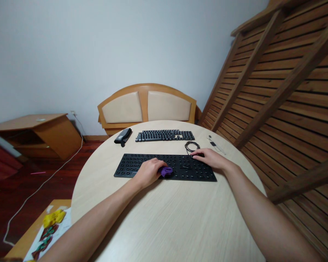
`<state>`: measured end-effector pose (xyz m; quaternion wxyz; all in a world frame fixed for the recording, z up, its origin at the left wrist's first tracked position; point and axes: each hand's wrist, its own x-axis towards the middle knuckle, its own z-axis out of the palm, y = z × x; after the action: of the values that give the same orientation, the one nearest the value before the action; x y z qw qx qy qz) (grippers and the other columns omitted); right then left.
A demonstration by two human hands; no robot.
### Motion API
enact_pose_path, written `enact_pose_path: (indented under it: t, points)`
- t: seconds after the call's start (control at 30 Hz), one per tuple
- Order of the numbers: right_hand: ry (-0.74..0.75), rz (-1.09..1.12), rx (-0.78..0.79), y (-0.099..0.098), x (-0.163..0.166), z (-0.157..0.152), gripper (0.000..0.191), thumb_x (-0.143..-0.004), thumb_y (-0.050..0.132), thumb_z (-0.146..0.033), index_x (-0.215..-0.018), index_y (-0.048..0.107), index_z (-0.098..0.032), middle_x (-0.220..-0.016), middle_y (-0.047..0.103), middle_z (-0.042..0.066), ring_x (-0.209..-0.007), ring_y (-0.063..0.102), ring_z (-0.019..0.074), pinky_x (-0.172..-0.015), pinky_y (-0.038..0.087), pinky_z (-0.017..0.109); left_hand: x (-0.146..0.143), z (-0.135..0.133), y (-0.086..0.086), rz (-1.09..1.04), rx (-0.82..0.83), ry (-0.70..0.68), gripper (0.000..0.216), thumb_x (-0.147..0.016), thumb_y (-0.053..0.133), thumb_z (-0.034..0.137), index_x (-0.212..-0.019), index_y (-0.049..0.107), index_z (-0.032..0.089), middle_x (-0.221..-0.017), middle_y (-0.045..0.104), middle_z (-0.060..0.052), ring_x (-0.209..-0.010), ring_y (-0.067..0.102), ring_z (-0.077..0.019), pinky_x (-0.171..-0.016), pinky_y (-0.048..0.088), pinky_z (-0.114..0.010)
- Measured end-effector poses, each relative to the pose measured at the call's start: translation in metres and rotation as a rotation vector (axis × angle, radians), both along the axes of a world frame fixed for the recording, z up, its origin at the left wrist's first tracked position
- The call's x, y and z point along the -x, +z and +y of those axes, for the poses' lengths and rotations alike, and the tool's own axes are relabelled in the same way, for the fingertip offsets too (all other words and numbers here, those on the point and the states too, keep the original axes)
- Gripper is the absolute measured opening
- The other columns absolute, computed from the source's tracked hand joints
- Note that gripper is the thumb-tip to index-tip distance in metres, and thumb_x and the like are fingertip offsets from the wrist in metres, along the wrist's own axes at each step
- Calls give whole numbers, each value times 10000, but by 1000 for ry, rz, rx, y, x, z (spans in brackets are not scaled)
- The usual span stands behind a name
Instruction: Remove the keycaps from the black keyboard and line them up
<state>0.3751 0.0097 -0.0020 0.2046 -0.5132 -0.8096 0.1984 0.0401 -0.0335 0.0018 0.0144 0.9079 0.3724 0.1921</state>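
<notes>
A black keyboard base point(142, 165) with its keycaps off lies across the middle of a round pale wooden table point(169, 218). My left hand point(149, 173) rests on the base, its fingers closed on a small purple cloth point(166, 171) pressed against it. My right hand point(209, 158) lies flat on the base's far right end, fingers stretched out, holding nothing. Behind the base sits a row of grey keycaps point(164, 135) laid out in keyboard form.
A coiled black cable point(191, 146) and small tools point(214, 144) lie at the right rear of the table, a dark pouch point(123, 136) at the left rear. A padded wooden chair back point(146, 105) stands behind. A slatted wooden frame point(284, 91) leans at right. Coloured rags point(50, 227) lie lower left.
</notes>
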Motion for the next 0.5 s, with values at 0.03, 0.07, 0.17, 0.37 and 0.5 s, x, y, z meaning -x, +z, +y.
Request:
enact_pose_path:
  t: [0.03, 0.07, 0.17, 0.37, 0.5]
  points:
    - [-1, -2, -2, 0, 0, 0, 348, -883, 575, -433, -1134, 726, -244, -1184, 714, 49, -1084, 652, 271, -969, 470, 371, -2, -1, 1, 31, -24, -28, 253, -844, 593, 85, -1052, 653, 217, -953, 707, -30, -897, 639, -214, -764, 517, -310]
    - [-1, -4, -3, 0, 0, 0, 347, -883, 576, -433, -1133, 726, -246, -1185, 714, 48, -1083, 652, 270, -967, 471, 370, -4, -3, 3, 62, -49, -64, 246, -846, 588, 81, -1048, 651, 207, -951, 711, -36, -906, 634, -221, -776, 516, -320]
    - [3, -6, -7, 0, 0, 0, 344, -887, 570, -433, -1129, 726, -244, -1177, 717, 46, -1080, 653, 268, -963, 472, 365, -8, -5, 9, 143, -91, -200, 230, -861, 559, 78, -1046, 644, 187, -951, 710, -53, -925, 623, -230, -812, 511, -342]
    - [0, -4, 5, 3, 1, -3, 349, -887, 572, -443, -1130, 725, -245, -1188, 713, 50, -1091, 648, 270, -974, 467, 367, 3, 3, 5, -64, 35, -29, 258, -866, 550, 99, -1092, 619, 201, -1014, 684, -54, -926, 641, -202, -805, 523, -313]
    - [-8, 0, 13, 6, 3, -5, 350, -881, 574, -454, -1116, 731, -249, -1181, 716, 50, -1089, 648, 275, -975, 469, 373, 4, 4, 2, -80, -20, 12, 263, -853, 545, 77, -1075, 623, 194, -1006, 692, -62, -949, 630, -217, -827, 514, -336]
